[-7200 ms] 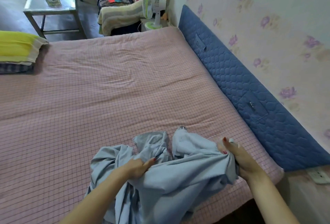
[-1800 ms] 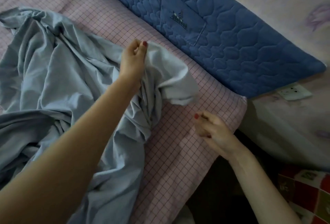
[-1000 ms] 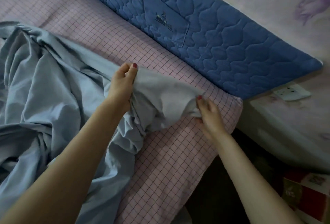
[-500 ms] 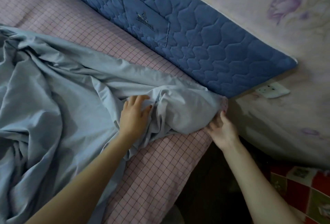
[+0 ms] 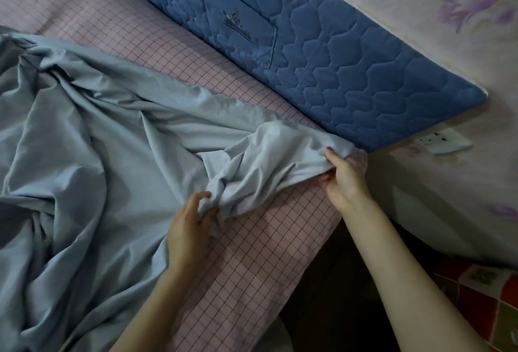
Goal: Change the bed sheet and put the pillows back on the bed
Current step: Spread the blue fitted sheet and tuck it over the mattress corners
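Floral-papered wall, bed (image 5: 252,253) in pink check. Our right hand (image 5: 346,176) pinched the blue sheet (image 5: 112,155) at the corner; our left hand (image 5: 190,228) gripped its folds. Spreading, tucking, pillows remained.

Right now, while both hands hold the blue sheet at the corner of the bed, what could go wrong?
1. The right hand pinches only a small edge of the blue sheet at the mattress corner; it may slip off before being tucked.
2. The sheet lies bunched near the left hand, so the corner could go on twisted.
3. Most of the pink checked mattress edge is uncovered; pulling here may drag the sheet crooked.
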